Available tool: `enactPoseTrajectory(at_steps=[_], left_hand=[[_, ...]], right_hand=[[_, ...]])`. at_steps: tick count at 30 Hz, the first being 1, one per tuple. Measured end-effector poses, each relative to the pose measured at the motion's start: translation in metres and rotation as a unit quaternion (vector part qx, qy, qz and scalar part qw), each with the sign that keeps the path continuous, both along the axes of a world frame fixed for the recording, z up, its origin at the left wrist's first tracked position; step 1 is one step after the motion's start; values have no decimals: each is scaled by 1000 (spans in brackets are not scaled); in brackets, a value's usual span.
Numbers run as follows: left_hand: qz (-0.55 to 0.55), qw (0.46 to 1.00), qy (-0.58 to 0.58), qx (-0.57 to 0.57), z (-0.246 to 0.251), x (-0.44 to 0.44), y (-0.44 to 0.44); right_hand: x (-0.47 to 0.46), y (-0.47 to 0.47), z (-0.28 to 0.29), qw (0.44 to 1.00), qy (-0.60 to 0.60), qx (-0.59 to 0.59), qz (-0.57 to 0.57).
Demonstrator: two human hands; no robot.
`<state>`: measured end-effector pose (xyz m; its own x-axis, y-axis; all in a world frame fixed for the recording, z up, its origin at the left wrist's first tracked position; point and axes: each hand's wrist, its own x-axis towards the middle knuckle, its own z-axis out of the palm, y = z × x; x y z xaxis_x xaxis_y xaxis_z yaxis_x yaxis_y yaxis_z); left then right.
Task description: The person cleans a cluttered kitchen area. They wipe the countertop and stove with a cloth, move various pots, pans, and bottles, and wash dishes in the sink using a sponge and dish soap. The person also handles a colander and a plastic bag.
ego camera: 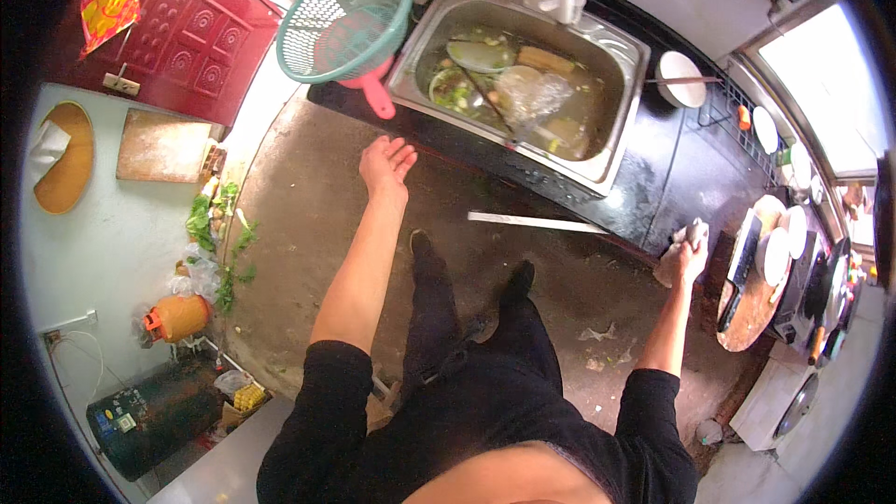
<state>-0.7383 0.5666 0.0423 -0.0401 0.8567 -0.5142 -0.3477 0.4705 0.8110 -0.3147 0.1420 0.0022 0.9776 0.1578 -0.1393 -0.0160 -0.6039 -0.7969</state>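
Observation:
My right hand grips a pale, crumpled cloth at the front edge of the black countertop. My left hand hangs over the floor with nothing in it, its fingers slightly apart, nearest to the pink handle below a green plastic colander. Ahead of me is a stainless steel sink of murky water. In it lie a bowl, a crumpled clear plastic bag, a wooden block and food scraps.
A cleaver and white bowls rest on a round wooden board at right. Chopsticks lie across a white bowl beside the sink. A white strip juts out below the counter. Leafy greens lie along the left wall.

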Motion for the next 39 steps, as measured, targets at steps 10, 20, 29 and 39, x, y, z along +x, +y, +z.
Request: enactPoseTrajectory(at_steps=[10,20,29,39], left_hand=[[-209,963,-161,-57,-24,-2,141],[-189,976,-42,-95,6,-24,138],[-251,961,-25,-109,33,-97,177],[-261,962,-8,-84,55,-181,225]], right_hand=[[-190,175,-38,930,-204,-296,80],[-319,324,-29,945,-228,-200,119],[-401,421,-16,957,-169,-93,217],[-436,586,-10,942,-52,-18,331]])
